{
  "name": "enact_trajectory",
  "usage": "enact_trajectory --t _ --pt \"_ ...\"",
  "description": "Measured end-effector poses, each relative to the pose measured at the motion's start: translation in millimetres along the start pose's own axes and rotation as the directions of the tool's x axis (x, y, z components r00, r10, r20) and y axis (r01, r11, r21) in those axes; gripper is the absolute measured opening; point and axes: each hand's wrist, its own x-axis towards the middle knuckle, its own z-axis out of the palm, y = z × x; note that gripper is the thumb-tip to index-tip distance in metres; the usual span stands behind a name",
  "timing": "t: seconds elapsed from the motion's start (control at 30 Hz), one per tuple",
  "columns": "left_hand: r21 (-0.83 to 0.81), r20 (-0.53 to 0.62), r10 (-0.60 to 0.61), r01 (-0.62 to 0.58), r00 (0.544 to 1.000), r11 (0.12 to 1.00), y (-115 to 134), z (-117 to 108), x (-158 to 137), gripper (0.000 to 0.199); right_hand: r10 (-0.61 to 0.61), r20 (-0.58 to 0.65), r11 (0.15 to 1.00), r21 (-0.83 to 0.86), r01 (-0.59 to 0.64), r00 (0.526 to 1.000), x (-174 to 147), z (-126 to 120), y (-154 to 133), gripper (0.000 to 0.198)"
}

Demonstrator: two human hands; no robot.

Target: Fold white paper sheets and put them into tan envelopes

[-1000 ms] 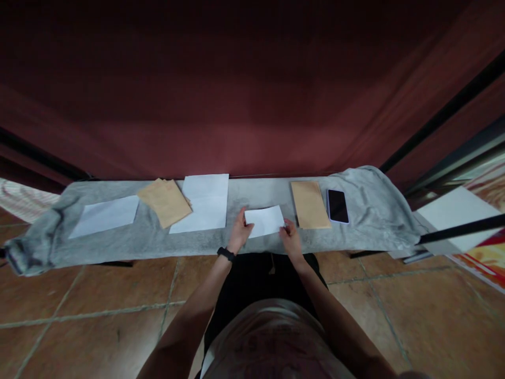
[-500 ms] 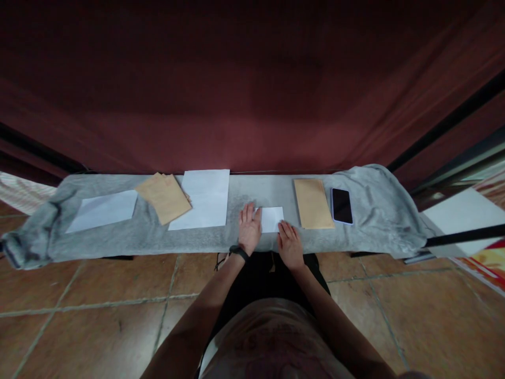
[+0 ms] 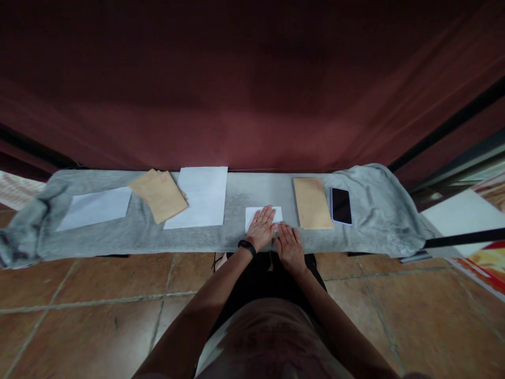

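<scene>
A small folded-looking piece of white paper (image 3: 250, 215) lies flat on the grey cloth at the front middle. My left hand (image 3: 262, 228) rests palm down across it, fingers stretched out, covering much of its surface. Just off the paper's lower right corner, my right hand (image 3: 290, 247) lies flat with its fingers extended; its fingertips are at or very near the edge. To the right of that hand is a stack of brown envelopes (image 3: 313, 203).
Grey cloth (image 3: 236, 240) covers the narrow bench. A phone (image 3: 341, 206) lies right of the brown stack. Leftward are a large white sheet (image 3: 205, 197), fanned brown envelopes (image 3: 161, 197) and another white sheet (image 3: 96, 208). A dark red curtain (image 3: 252, 137) hangs behind.
My left hand has slid right from the paper's left edge onto its middle, and the paper's left part now shows. My right hand has barely moved.
</scene>
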Motion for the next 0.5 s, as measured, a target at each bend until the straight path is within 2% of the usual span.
enact_trajectory --t 0.23,0.5 --pt "0.015 -0.016 -0.033 0.033 0.999 0.999 -11 -6 -30 0.055 0.044 0.031 0.999 0.014 -0.045 0.999 10 1 -2 0.051" --pt "-0.015 -0.028 -0.047 0.047 0.998 0.999 -9 -8 -33 0.054 0.014 0.084 1.0 0.008 -0.015 0.996 60 20 5 0.053"
